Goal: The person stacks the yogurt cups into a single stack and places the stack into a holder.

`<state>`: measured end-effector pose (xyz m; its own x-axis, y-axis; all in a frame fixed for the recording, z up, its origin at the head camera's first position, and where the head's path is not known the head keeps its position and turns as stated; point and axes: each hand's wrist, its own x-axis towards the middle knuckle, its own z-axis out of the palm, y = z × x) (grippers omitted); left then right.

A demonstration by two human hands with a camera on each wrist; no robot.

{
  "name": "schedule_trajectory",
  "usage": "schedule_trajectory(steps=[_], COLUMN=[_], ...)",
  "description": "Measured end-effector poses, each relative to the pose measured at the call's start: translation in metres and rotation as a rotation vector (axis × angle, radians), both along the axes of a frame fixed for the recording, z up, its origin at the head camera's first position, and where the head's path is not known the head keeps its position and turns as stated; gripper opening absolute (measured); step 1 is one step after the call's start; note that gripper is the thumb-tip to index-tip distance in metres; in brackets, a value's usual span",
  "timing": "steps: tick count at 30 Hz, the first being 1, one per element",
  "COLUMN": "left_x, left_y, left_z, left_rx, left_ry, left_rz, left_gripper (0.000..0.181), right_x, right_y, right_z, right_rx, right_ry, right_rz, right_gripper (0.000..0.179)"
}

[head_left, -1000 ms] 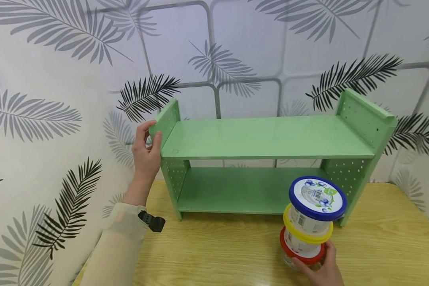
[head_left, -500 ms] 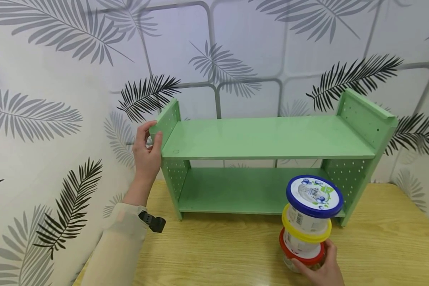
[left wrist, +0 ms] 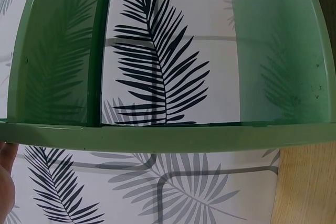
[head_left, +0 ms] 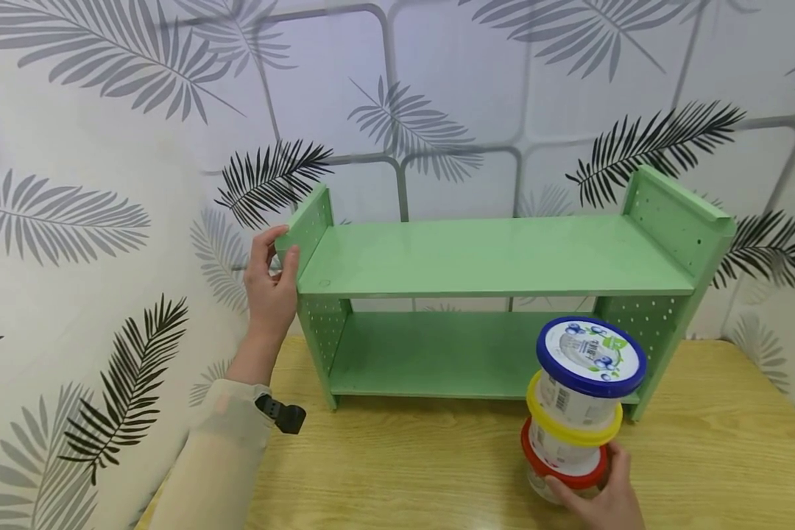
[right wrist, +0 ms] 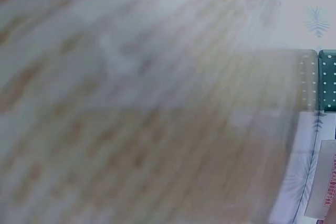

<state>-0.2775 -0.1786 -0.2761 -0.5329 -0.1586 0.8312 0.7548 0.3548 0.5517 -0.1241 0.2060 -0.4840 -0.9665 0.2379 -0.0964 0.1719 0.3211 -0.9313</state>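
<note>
A light-green two-tier shelf point(head_left: 490, 254) stands on the wooden table. My left hand point(head_left: 271, 280) holds the front edge of its left side panel; the left wrist view shows that panel edge point(left wrist: 168, 137), with a bit of the hand at the far left. At the front right, my right hand point(head_left: 605, 497) grips the lowest of three stacked clear plastic tubs, the one with a red lid point(head_left: 578, 480). Above it sit a tub with a yellow lid point(head_left: 573, 434) and a blue-lidded tub point(head_left: 591, 356) with a blueberry print. The stack leans slightly right. Blurred clear plastic fills most of the right wrist view.
The table point(head_left: 397, 471) runs in front of the shelf and to its right. Behind rises a white wall point(head_left: 464, 88) with a leaf pattern. The shelf's right side panel point(head_left: 679, 221) stands just behind the stack.
The top of the stack swayed a little left, then back right and slightly up, with the right hand shifting slightly right. My left hand has kept its place on the shelf.
</note>
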Motion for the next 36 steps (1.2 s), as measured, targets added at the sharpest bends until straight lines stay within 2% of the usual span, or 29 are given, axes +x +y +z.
schedule_trajectory(steps=[5, 12, 17, 25, 36], left_x=[0.000, 0.002, 0.003, 0.002, 0.002], left_y=[0.000, 0.000, 0.000, 0.000, 0.001], left_z=[0.000, -0.002, -0.001, -0.001, -0.001], left_rx=[-0.009, -0.009, -0.015, -0.015, -0.016], left_ry=[0.014, -0.007, -0.002, 0.003, 0.000], left_rz=[-0.002, -0.002, -0.001, -0.003, 0.007], left_gripper=[0.026, 0.026, 0.026, 0.026, 0.025], right_x=[-0.001, 0.000, 0.000, -0.004, -0.010], right_y=[0.003, 0.003, 0.005, 0.007, 0.010], right_z=[0.007, 0.020, 0.033, 0.044, 0.070], right_rx=[0.008, 0.040, 0.063, 0.176, 0.179], right_ry=[-0.002, 0.097, 0.122, 0.331, 0.406], right_rz=[0.009, -0.004, 0.020, 0.028, 0.048], right_gripper=[0.109, 0.106, 0.105, 0.094, 0.090])
